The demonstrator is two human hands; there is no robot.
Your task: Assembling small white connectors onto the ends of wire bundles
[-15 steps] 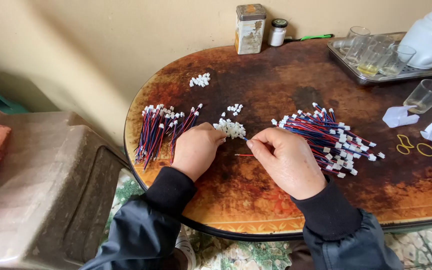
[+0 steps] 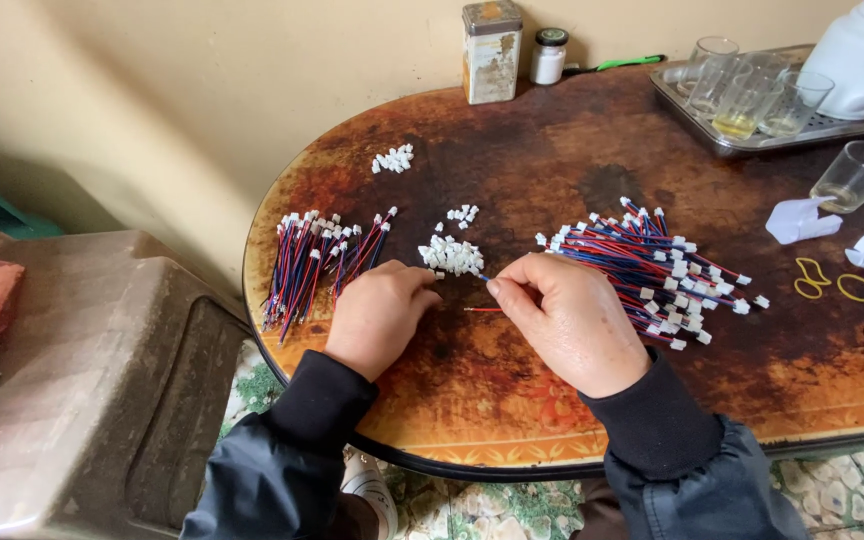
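Head view, read from left to right. At far left of the frame a grey-brown plastic stool (image 2: 82,380) is standing beside the oval wooden table (image 2: 592,400). On the table's left part a bundle of red-and-blue wire leads (image 2: 307,262) is lying, fitted with white plugs at the upper ends. The left hand (image 2: 377,318) is resting loosely curled at lower centre, its fingertips touching the small heap of white connector housings (image 2: 451,256); whether it is pinching one cannot be told. The right hand (image 2: 564,322) is pinching, thumb against forefinger, a thin red-and-blue wire lead (image 2: 483,309), whose end is showing between the two hands. A larger pile of finished leads (image 2: 652,268) is lying right of centre. At upper right, a metal tray (image 2: 712,135) is holding glasses. The lead is judged light, limp and slippery; the housings tiny, rigid and easily scattered. A hold close to the wire's tip looks best.
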